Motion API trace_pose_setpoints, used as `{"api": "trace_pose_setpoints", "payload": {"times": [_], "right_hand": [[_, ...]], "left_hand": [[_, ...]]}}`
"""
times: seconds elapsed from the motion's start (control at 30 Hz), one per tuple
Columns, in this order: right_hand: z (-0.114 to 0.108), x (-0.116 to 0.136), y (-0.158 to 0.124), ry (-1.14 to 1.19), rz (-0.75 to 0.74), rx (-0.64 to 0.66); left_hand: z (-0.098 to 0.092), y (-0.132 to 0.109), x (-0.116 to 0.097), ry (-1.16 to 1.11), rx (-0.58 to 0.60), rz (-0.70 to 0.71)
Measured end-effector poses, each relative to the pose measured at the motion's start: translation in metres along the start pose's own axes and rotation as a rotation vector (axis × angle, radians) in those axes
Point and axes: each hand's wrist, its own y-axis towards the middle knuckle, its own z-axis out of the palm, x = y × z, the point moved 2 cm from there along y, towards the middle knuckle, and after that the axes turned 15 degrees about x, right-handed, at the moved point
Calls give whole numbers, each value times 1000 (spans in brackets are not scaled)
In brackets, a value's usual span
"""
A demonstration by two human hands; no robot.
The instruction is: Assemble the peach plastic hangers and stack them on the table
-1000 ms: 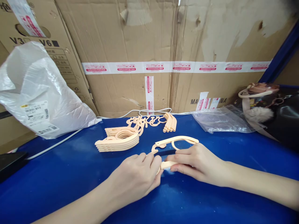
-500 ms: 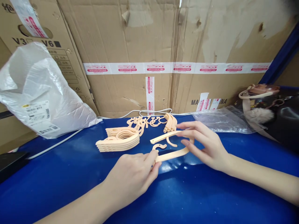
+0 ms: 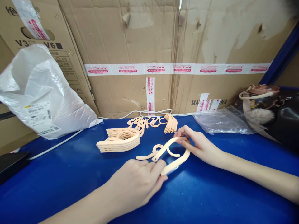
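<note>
Peach-coloured plastic parts of a folding hanger are between my hands. My left hand (image 3: 140,182) pinches the near end of one curved hanger arm (image 3: 178,162). My right hand (image 3: 201,144) grips the far bends, thumb and fingers closed around them. A second hanger arm (image 3: 163,149), with a small hole at its free end, slants above the first. Just behind my left fingers shows a curved hook piece (image 3: 146,156), partly covered by the second arm; whether my left hand touches it I cannot tell. Beyond lies a stack of folded hangers (image 3: 119,145).
Loose hooks (image 3: 154,121) and a bundle of curved arms (image 3: 171,123) lie at the back of the blue table (image 3: 210,196). A white plastic bag (image 3: 46,96) stands left, clear plastic (image 3: 224,119) and a dark bag (image 3: 285,118) right. Cardboard boxes (image 3: 130,37) form the back wall.
The second arm has swung nearer, its holed end now close to my left fingers. My right fingers have closed on the bends. The hook piece shows more to the left.
</note>
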Motion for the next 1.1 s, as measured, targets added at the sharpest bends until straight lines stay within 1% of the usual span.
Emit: {"api": "trace_pose_setpoints", "payload": {"times": [0.07,0.13,0.2,0.3,0.4,0.47,0.6,0.7,0.8,0.9,1.0,1.1], "right_hand": [[-1,0,0,-41,4,-12],[-1,0,-1,-78,3,-15],[-1,-1,-1,-106,-2,-11],[-1,-1,-1,-146,9,28],[-2,0,0,-184,24,70],[-2,1,0,-211,5,70],[-3,3,0,-293,-74,82],[-4,4,-1,-331,-82,105],[-5,5,-1,-363,-68,116],[-4,6,-1,-398,-53,112],[-4,6,-1,-430,-52,91],[-5,5,-1,-445,-55,73]], "left_hand": [[0,1,4,-15,10,-66],[-1,1,5,-10,22,-100],[-1,1,5,-4,30,-103],[-1,0,4,-1,30,-89],[0,0,4,7,39,-60],[-1,0,4,12,57,-25],[-3,0,2,-12,139,67],[-3,-1,0,21,179,106],[-1,0,1,86,116,54],[1,1,3,98,46,-4],[1,1,3,87,72,-5],[0,0,0,37,123,53]]}}
